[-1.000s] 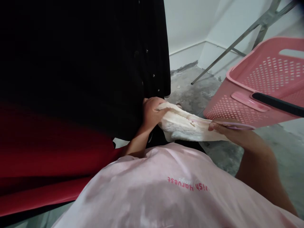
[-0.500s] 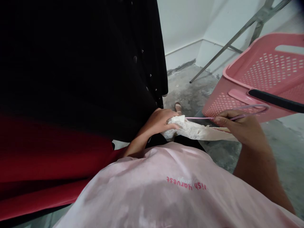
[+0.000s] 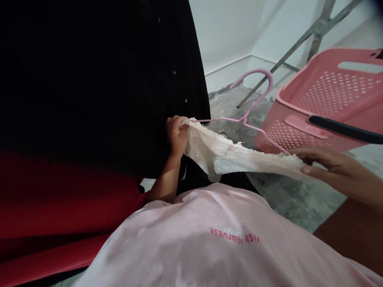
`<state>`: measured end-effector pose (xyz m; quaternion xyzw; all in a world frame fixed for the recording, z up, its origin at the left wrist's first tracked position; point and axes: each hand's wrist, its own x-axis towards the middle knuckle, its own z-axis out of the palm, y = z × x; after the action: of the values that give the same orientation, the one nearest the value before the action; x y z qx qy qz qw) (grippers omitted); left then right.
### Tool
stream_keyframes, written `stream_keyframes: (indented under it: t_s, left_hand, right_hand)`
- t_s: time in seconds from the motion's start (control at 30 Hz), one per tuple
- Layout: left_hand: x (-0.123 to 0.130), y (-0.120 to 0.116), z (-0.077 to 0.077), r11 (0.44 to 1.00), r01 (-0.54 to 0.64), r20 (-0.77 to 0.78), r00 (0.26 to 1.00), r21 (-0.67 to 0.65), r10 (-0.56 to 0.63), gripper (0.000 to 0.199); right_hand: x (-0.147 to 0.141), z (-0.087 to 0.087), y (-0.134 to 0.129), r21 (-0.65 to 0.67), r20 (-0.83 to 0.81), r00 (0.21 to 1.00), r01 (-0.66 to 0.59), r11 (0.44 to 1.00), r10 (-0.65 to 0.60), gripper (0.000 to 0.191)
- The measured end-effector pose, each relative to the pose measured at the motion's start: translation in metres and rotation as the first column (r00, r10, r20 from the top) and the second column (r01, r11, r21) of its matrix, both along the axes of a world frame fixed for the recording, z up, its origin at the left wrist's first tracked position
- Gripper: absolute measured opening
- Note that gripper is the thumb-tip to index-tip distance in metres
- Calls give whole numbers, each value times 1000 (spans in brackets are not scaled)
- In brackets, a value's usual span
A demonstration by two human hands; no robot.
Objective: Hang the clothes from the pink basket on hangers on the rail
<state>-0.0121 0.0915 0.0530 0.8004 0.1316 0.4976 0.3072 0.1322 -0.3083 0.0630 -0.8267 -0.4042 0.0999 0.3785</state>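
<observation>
A white lacy garment (image 3: 227, 159) stretches sideways between my two hands, sagging a little in the middle. My left hand (image 3: 177, 133) is closed around its left end, where one arm of a pink hanger (image 3: 245, 115) enters the fabric. The hanger's hook rises above the garment, and its other arm slopes down to the right end. At that end my right hand (image 3: 338, 169) pinches the garment's edge between thumb and fingers, beside the hanger's arm tip. The tips of both hanger arms are hidden by fabric and fingers.
A black buttoned garment (image 3: 104, 79) hangs close on the left, with red cloth (image 3: 60, 191) below it. On the right stands a pink perforated basket (image 3: 295, 105) with a black handle. Behind it a metal stand's leg (image 3: 275, 69) meets the concrete floor (image 3: 287, 199).
The hanger has turned upright, its hook now above the garment. My right hand has moved from the hanger to the garment's right end. My left hand has risen leftward, and the garment is spread wider.
</observation>
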Motion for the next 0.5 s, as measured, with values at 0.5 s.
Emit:
stream_keyframes:
  t_s: [0.5]
  left_hand:
    - [36, -17, -3, 934, 225, 104, 974, -276, -203, 27]
  right_hand:
    - [-62, 24, -31, 438, -467, 884, 258, 861, -27, 47]
